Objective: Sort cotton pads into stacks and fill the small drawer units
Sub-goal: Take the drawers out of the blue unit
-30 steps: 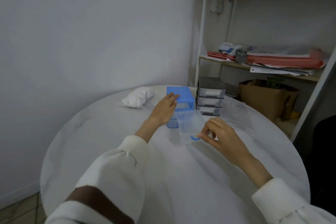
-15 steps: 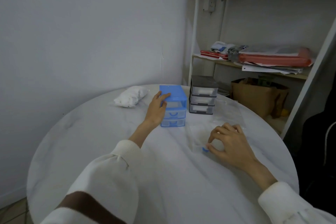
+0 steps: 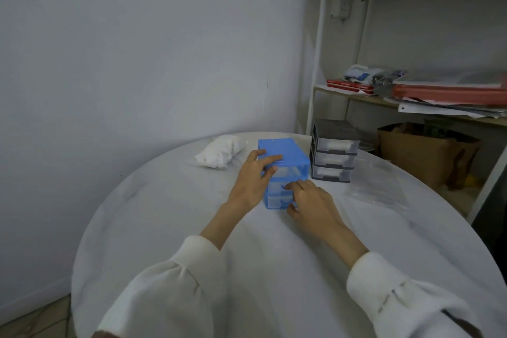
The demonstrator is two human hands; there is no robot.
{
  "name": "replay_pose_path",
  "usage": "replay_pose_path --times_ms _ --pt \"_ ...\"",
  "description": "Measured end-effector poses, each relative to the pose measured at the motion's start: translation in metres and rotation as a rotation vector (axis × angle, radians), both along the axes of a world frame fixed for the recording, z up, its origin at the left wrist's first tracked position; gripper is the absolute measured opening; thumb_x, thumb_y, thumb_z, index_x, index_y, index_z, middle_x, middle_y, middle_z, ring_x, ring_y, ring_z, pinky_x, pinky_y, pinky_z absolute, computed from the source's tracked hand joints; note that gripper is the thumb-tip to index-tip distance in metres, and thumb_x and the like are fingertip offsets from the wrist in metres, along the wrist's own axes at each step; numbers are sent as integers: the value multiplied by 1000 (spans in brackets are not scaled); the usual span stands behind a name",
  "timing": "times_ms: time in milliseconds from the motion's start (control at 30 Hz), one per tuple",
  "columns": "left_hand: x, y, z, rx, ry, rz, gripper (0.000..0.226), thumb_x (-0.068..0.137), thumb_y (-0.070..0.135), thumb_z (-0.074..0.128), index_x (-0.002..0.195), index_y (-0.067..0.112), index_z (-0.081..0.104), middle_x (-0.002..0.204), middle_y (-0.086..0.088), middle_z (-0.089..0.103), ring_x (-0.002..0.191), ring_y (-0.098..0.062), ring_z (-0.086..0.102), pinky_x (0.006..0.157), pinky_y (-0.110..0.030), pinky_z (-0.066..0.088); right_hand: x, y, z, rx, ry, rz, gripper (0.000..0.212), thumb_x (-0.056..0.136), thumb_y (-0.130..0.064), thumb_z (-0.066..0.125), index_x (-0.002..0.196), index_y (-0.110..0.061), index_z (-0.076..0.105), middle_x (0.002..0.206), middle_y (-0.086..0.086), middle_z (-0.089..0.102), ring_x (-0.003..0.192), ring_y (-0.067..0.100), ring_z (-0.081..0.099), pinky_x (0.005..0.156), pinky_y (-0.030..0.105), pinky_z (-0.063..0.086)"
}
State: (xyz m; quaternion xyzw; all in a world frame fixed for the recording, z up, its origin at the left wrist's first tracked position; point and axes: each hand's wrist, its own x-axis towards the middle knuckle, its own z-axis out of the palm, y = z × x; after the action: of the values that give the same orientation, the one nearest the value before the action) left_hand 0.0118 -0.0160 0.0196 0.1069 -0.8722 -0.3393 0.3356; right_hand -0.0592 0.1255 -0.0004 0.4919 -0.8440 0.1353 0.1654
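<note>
**Both hands at the blue drawer unit**

The blue drawer unit (image 3: 284,170) stands on the round white table (image 3: 170,228), near its far side. It has three clear drawers, one above the other. The left hand (image 3: 253,175) lies on the unit from the left: its fingers rest flat on the blue top and its thumb touches the front at the top drawer, so the hand grasps the unit's top corner. The right hand (image 3: 308,200) is at the front of the unit, with its fingertips against the middle drawer and its thumb low beside the bottom drawer. Whether it pinches a handle I cannot tell, because the hand covers that part.

Just to the right of the blue unit stands a grey drawer unit (image 3: 333,155), also with three clear drawers, with white material visible inside them. A bag of cotton pads (image 3: 219,152) lies on the table to the left of the blue unit, apart from it. A clear plastic bag (image 3: 378,184) lies flat to the right of the grey unit. Behind the table is a shelf (image 3: 411,103) with papers and red folders.
</note>
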Motion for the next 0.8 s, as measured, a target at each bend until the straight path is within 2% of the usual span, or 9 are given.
replay_pose_path --times_ms 133,233,300,400,467,567,633,700,800 --pt "-2 -1 0 18 4 13 31 97 16 50 126 19 59 139 -8 37 96 -14 53 98 -31 45 2 -2 6 -56 37 -23 30 90 -29 56 117 -17 54 121 -3 57 116 16 49 86 29 29" --pt "-4 -5 1 63 2 21 30 96 15 51 125 18 60 140 -7 38 96 -14 53 88 -15 42 1 4 8 -146 173 2 21 67 -26 82 78 -17 67 88 0 61 86 21 60 75 33 29" --pt "-6 -8 4 138 10 15 30 95 13 53 124 16 61 140 -8 39 96 -14 53 77 -5 38 -1 7 5 -159 227 41 28 54 -24 89 65 -19 64 85 1 62 79 22 62 73 32 25" --pt "-8 -8 7 199 3 14 30 95 12 53 123 15 61 141 -7 38 97 -14 52 78 -13 39 -2 14 4 -166 188 135 30 55 -19 88 64 -20 60 74 -5 66 69 14 65 86 30 30" --pt "-9 -8 8 204 -2 23 30 95 13 53 124 16 61 142 -7 38 98 -14 51 82 -19 41 -1 19 5 -143 125 171 30 60 -9 84 64 -19 56 64 -5 63 59 16 61 79 28 43" --pt "-9 -7 9 191 -17 31 30 96 14 52 124 17 60 144 -7 37 101 -15 51 84 -17 38 3 27 9 -120 5 172 24 78 -7 67 73 -18 47 74 2 65 67 26 60 60 28 43" --pt "-10 -7 10 200 -20 37 31 96 13 51 125 17 60 145 -8 37 104 -16 52 86 -14 36 5 32 12 -91 -34 208 14 85 -14 64 87 -16 51 86 -1 67 77 23 62 66 28 45" --pt "-10 -6 10 219 -20 44 31 96 12 50 125 17 60 146 -8 36 101 -14 51 84 -10 35 9 37 14 -78 -89 257 17 87 -17 64 103 -18 59 96 -6 67 85 14 63 74 22 46" --pt "-13 -6 10 241 -21 54 31 96 12 50 125 18 60 147 -6 35 101 -14 50 82 -9 34 13 45 15 -47 -123 331 15 87 -16 64 102 -18 67 96 -8 69 87 8 62 79 20 48"
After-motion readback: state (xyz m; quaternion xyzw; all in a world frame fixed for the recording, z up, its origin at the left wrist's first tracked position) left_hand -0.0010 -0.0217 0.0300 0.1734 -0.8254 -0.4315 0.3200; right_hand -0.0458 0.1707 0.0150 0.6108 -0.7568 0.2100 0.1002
